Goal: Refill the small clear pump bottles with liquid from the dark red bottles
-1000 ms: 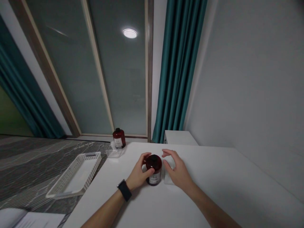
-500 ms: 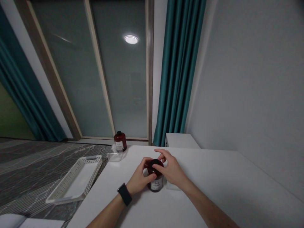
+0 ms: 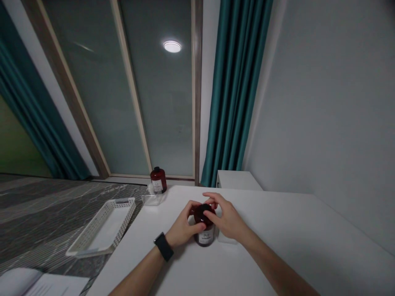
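A dark red-brown bottle [image 3: 206,237] with a pale label and black cap stands upright on the white table [image 3: 197,275]. My left hand [image 3: 184,226], with a dark watch on its wrist, is wrapped round the bottle's left side and shoulder. Thumb and fingers of my right hand [image 3: 224,218] close on the black cap [image 3: 202,208] at the top; the fingers partly hide it. Just right of the bottle, under my right hand, lies a flat clear piece [image 3: 227,238], mostly covered.
A second red-brown bottle [image 3: 158,181] stands at the far left table corner, behind a small clear tray [image 3: 152,200]. Left of the table is a white perforated basket [image 3: 121,224]. An open book [image 3: 55,285] lies at lower left, and a white cabinet [image 3: 237,179] stands beyond the table.
The view has shifted slightly. Both hands stay on the bottle, with the right fingers still at the cap; little else differs.
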### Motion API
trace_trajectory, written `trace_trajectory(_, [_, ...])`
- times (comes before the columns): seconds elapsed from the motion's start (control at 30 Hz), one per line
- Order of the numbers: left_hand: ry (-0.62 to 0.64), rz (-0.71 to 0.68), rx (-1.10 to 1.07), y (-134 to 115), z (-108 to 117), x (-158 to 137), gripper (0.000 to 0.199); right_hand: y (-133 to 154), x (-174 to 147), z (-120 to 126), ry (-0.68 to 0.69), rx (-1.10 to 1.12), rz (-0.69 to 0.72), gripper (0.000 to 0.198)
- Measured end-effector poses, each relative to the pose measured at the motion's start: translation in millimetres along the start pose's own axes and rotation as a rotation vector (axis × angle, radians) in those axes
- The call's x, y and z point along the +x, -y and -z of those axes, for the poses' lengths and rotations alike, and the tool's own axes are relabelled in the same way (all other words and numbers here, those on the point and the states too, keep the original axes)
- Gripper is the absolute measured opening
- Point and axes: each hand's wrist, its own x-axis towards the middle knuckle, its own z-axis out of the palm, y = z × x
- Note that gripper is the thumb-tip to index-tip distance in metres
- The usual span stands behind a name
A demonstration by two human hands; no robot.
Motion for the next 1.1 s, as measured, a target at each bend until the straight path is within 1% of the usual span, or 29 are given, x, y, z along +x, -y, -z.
trace_trajectory(0.1, [-0.021, 0.022, 0.027, -2, -1, 0, 0.053, 1, 0, 1, 0.007, -0.021, 0.027, 0.059])
trace_trajectory(0.27, [-0.033, 0.028, 0.024, -6, -3, -1, 0.053, 3, 2, -1, -0.067, -0.035, 0.033, 0.061])
trace_trajectory(0.4, [-0.029, 0.011, 0.043, -6, -4, -3, 0.056, 4, 1, 1, -0.031, 0.008, 0.019, 0.063])
trace_trajectory(0.47, [-0.070, -0.054, 0.112, -6, -4, -4, 0.058, 4, 1, 2, -0.007, 0.022, 0.025, 0.064])
trace_trajectory(0.5, [-0.102, -0.110, 0.162, -7, -3, -4, 0.055, 4, 0, 3, -0.007, 0.021, 0.029, 0.064])
trace_trajectory(0.57, [-0.166, -0.234, 0.272, -9, -1, -5, 0.043, 3, 0, 3, -0.023, 0.009, 0.031, 0.061])
trace_trajectory(0.63, [-0.205, -0.303, 0.375, -12, 1, -6, 0.029, 2, 0, 3, -0.031, -0.001, 0.022, 0.058])
trace_trajectory(0.73, [-0.240, -0.310, 0.477, -16, 2, -6, 0.017, 3, 0, 3, -0.011, 0.014, 0.025, 0.060])
trace_trajectory(0.83, [-0.271, -0.324, 0.499, -19, 0, -6, 0.013, 3, 0, 3, 0.022, 0.054, 0.037, 0.063])
trace_trajectory(0.9, [-0.284, -0.348, 0.496, -21, -2, -6, 0.012, 3, 0, 3, 0.030, 0.056, 0.032, 0.062])
trace_trajectory(0.97, [-0.287, -0.363, 0.494, -22, -3, -6, 0.013, 2, -1, 2, 0.005, 0.031, 0.032, 0.060])
trace_trajectory(1.03, [-0.280, -0.363, 0.491, -23, -4, -7, 0.014, 2, 0, 2, -0.018, 0.014, 0.027, 0.058])
trace_trajectory(1.1, [-0.270, -0.355, 0.489, -23, -4, -7, 0.015, 2, 0, 3, -0.007, 0.024, 0.025, 0.059])
